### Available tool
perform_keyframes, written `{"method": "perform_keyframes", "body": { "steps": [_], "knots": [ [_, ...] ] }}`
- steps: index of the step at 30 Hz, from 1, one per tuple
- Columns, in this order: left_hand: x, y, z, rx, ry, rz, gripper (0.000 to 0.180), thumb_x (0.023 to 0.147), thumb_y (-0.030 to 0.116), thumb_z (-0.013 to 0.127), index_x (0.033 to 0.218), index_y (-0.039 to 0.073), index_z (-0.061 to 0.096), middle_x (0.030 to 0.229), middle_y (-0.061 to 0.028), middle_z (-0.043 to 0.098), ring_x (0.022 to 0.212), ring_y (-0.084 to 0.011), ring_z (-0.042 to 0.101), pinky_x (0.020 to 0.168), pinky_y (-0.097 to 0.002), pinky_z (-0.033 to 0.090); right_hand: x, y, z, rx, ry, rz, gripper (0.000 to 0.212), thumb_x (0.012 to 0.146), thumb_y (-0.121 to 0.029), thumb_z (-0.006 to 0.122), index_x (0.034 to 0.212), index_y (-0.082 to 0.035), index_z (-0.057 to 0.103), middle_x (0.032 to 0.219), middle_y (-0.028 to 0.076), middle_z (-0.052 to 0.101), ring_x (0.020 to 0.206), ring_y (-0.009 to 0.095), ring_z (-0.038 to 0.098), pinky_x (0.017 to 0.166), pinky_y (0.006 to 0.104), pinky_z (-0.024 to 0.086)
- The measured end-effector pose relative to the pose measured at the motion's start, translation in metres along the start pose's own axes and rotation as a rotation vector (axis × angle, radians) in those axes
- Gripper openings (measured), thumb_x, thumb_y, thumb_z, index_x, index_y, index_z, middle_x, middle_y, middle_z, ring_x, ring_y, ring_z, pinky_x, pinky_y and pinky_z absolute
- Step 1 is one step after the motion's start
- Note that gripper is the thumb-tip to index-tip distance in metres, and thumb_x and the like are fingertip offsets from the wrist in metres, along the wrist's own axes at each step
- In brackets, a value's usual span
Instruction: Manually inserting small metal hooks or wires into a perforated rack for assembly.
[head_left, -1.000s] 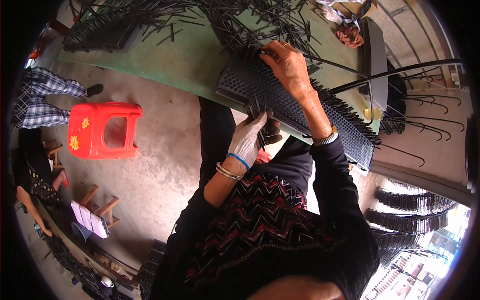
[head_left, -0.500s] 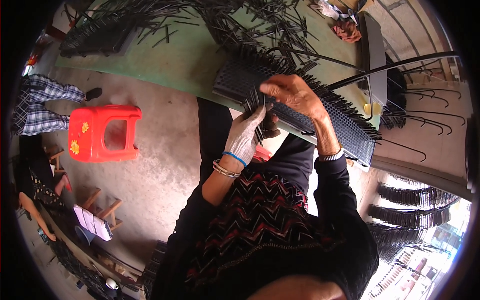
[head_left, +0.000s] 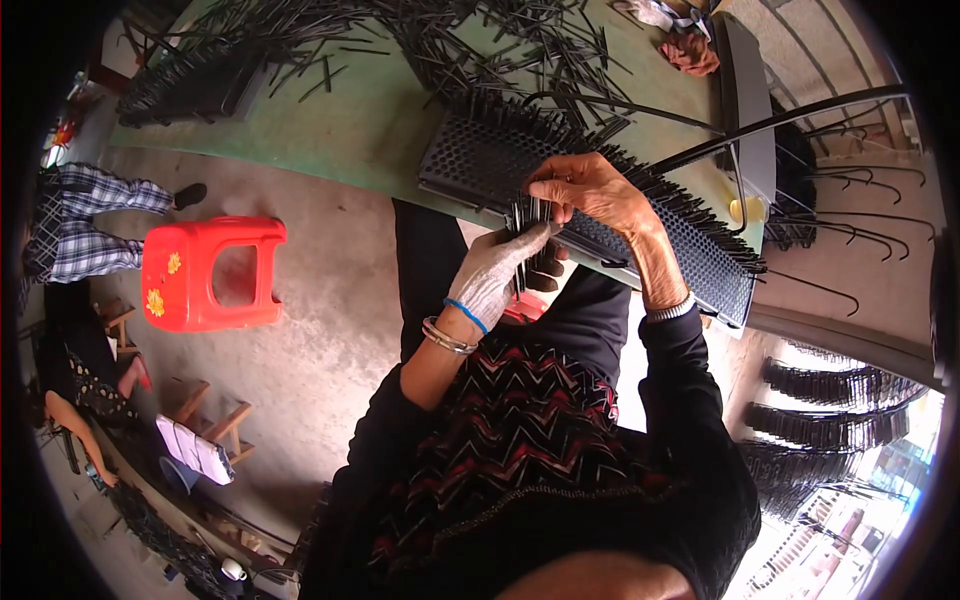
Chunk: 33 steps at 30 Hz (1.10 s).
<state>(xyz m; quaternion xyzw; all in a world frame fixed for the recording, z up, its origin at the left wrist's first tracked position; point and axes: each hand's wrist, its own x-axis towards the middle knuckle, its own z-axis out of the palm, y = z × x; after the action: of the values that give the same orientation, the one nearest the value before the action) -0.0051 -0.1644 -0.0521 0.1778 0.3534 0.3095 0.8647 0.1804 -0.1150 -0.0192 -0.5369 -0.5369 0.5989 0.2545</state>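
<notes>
My left hand (head_left: 492, 265), in a white glove with a blue cuff edge, is closed around a bunch of thin black sticks (head_left: 521, 215). Bare, my right hand (head_left: 592, 197) has its thumb and fingers pinched at the top of that bunch; whether it grips one stick cannot be made out. Just beyond both hands lies a long dark perforated board (head_left: 480, 160) at the green table's front edge. A dense row of black sticks (head_left: 690, 205) stands up along the board's far side. My right hand hides part of the board.
On the green table (head_left: 330, 130) lies a heap of loose black sticks (head_left: 500, 50). A second filled board (head_left: 200, 90) is at the far left. Black hooked rods (head_left: 800, 120) jut in from the right. A red stool (head_left: 190, 275) stands on the floor; another person's checkered trousers (head_left: 95, 215) show behind it.
My right hand has come down and leftward to the stick bunch, its fingers now pinched together. My left hand has turned slightly, and the sticks in it stand more upright.
</notes>
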Motion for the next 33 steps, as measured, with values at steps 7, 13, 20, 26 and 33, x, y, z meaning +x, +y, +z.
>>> {"method": "perform_keyframes", "body": {
  "steps": [7,13,20,26,33],
  "knots": [
    [0.006,-0.006,-0.002,0.039,0.005,-0.015,0.027,0.094,0.023,0.064,0.104,-0.002,0.065,0.081,-0.0101,0.069,0.064,-0.0158,0.067,0.055,-0.0276,0.054,-0.001,-0.002,-0.001,-0.091,-0.031,0.023,0.024,0.091,-0.021,0.067,0.1,0.001,0.069,0.073,0.002,0.064,0.064,0.008,0.06,0.059,0.0234,0.049],
    [0.006,-0.006,0.004,0.1,0.051,0.059,0.034,0.096,0.031,0.059,0.104,-0.002,0.063,0.081,-0.01,0.069,0.063,-0.0146,0.066,0.051,-0.0259,0.053,-0.007,-0.006,-0.001,-0.086,0.01,-0.015,0.022,0.091,-0.017,0.063,0.101,0.001,0.069,0.072,0.003,0.064,0.065,0.009,0.061,0.062,0.024,0.05],
    [0.005,-0.006,0.004,0.014,0.037,-0.005,0.034,0.096,0.034,0.06,0.104,0.0,0.063,0.079,-0.0101,0.068,0.063,-0.0152,0.065,0.051,-0.0258,0.051,-0.007,-0.008,0.0,-0.099,0.019,-0.019,0.022,0.091,-0.018,0.065,0.1,0.001,0.07,0.071,0.003,0.064,0.063,0.009,0.061,0.062,0.0239,0.05],
    [0.008,-0.005,-0.001,0.117,0.096,0.035,0.031,0.095,0.032,0.062,0.096,0.001,0.065,0.075,-0.0081,0.068,0.058,-0.0123,0.062,0.048,-0.0242,0.047,-0.006,0.0,-0.001,0.01,0.032,-0.023,0.023,0.091,-0.019,0.066,0.1,0.002,0.069,0.073,0.002,0.064,0.064,0.009,0.062,0.062,0.0244,0.051],
    [0.007,-0.004,0.002,0.105,0.163,0.099,0.028,0.093,0.028,0.064,0.096,0.0,0.066,0.075,-0.0081,0.069,0.059,-0.0123,0.064,0.046,-0.0228,0.046,-0.006,0.004,0.006,0.081,0.094,-0.015,0.025,0.092,-0.018,0.065,0.104,0.004,0.066,0.077,0.003,0.064,0.068,0.011,0.063,0.063,0.0253,0.052]
  ]
}}
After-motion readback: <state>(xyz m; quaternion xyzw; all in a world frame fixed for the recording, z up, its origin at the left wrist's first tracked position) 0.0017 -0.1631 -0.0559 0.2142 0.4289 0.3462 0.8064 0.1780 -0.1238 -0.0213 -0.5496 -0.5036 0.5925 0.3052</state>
